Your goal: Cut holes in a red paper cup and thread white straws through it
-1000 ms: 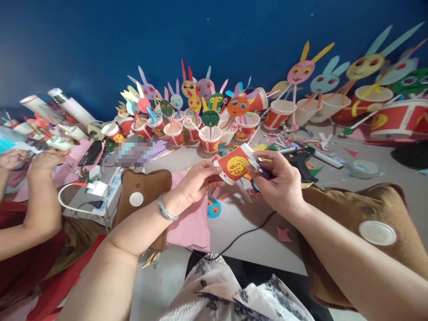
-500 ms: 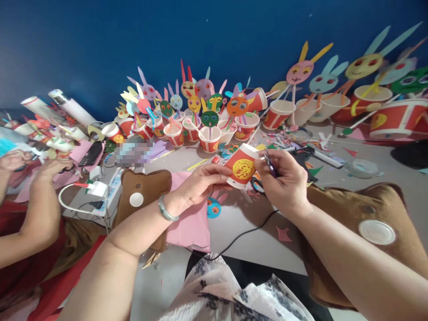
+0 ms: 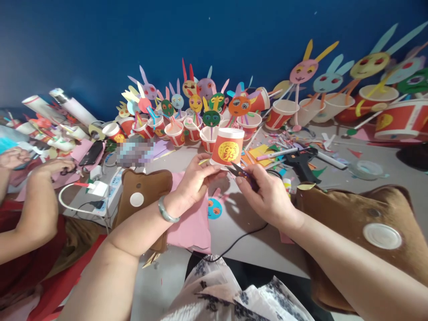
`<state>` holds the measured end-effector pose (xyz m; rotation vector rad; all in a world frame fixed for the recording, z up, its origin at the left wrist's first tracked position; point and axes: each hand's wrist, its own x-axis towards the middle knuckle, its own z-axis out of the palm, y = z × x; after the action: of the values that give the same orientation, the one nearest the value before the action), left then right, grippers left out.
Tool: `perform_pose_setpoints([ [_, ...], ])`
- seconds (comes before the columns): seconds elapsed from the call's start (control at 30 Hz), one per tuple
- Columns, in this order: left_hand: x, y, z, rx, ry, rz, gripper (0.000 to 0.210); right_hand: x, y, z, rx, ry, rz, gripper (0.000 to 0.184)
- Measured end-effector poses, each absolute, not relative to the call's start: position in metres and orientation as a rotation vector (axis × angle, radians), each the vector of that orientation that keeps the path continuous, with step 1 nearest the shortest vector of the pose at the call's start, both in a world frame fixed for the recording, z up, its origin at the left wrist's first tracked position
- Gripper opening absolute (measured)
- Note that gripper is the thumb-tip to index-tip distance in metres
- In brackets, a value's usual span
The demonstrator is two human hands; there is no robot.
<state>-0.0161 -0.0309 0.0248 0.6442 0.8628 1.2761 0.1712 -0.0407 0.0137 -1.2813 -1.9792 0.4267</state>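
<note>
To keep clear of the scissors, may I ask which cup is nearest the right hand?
The red cup in the left hand, by the scissors; the other cups sit farther back on the table.

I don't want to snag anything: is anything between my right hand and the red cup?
Only the scissors in your right hand, their blades pointing toward the lower edge of the red cup; whether they touch is unclear.

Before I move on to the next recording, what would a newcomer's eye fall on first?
Likely the long-eared paper faces clustered above paper cups before the blue wall. Next, at the centre, the red cup with its yellow emblem, held in the left hand, and the scissors in the right hand, close by the cup's lower edge.
</note>
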Motion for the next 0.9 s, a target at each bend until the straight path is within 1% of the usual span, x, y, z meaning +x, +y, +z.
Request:
perform_pose_setpoints([
  [0.1,-0.016,-0.031,0.028,0.664,0.841,1.264,0.045,0.168,-0.045,0.010,-1.283,-2.081,0.344,0.026],
  [0.27,-0.017,-0.030,0.025,0.699,0.823,1.218,0.033,0.165,-0.046,0.005,-1.293,-2.142,0.245,0.026],
  [0.43,-0.017,-0.031,0.024,0.690,0.848,1.219,0.029,0.164,-0.045,0.003,-1.363,-2.116,0.236,0.026],
  [0.53,-0.017,-0.031,0.024,0.713,0.818,1.206,0.030,0.165,-0.044,0.006,-1.350,-2.047,0.311,0.024],
  [0.6,-0.017,-0.029,0.022,0.705,0.804,1.195,0.034,0.166,-0.044,0.007,-1.322,-1.948,0.379,0.027],
  [0.73,-0.018,-0.027,0.017,0.640,0.805,1.203,0.057,0.167,-0.040,0.005,-1.318,-1.706,0.456,0.050],
  [0.8,-0.018,-0.027,0.017,0.604,0.802,1.183,0.063,0.167,-0.038,0.001,-1.307,-1.686,0.452,0.058],
  [0.83,-0.017,-0.028,0.018,0.593,0.795,1.159,0.062,0.168,-0.037,-0.001,-1.300,-1.706,0.429,0.058],
  [0.9,-0.017,-0.028,0.019,0.590,0.769,1.093,0.055,0.170,-0.036,-0.004,-1.301,-1.764,0.349,0.049],
])
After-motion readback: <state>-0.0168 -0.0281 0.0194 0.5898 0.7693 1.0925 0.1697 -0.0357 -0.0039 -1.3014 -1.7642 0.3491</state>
